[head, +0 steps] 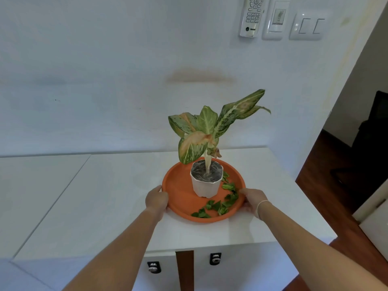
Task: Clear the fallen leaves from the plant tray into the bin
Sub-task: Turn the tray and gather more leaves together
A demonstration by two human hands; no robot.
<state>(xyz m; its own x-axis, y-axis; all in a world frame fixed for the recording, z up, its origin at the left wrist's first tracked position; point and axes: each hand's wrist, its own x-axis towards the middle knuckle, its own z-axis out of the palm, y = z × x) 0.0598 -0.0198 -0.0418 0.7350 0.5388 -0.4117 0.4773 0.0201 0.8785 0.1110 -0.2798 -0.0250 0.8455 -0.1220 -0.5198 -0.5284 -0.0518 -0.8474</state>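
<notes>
A round orange plant tray (178, 185) sits on a white cabinet top. In its middle stands a white pot (205, 187) with a variegated green and pink plant (207, 127). Several small green fallen leaves (218, 203) lie on the tray's right and front side. My left hand (156, 199) grips the tray's left rim. My right hand (253, 199) grips the right rim, close to the leaves. No bin is in view.
The white cabinet top (105, 196) stretches left of the tray, with its front edge just below. Two black-and-metal knobs (215, 258) sit on the cabinet front. A remote holder and wall switches (308, 25) hang upper right. A dark doorway and wooden floor (336, 164) lie to the right.
</notes>
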